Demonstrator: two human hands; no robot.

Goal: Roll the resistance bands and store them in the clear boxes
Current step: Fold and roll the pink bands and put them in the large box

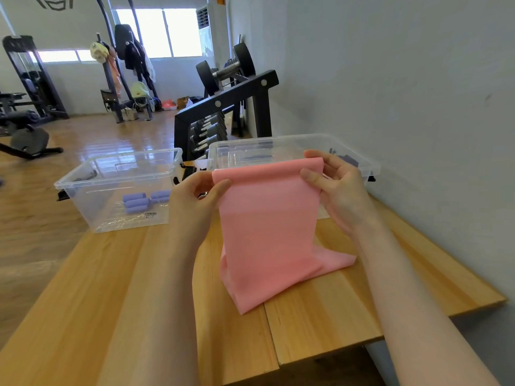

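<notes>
- The table point(139, 288) carries two clear boxes; the left box point(117, 174) holds purple rolls point(139, 203).
- The pink band point(267, 218) hangs from my hands, its long axis running down to the table.
- My left hand point(195, 201) and right hand point(337, 188) each pinch one top corner, so I judge the roll starts here, turning downward.

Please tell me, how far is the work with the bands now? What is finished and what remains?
Done: several purple rolls already lie in the left clear box. In hand: the left hand and right hand pinch the top edge of the pink band, which hangs mostly unrolled onto the wooden table. Left: rolling it up and storing it. The right clear box holds something dark that I cannot identify.
</notes>
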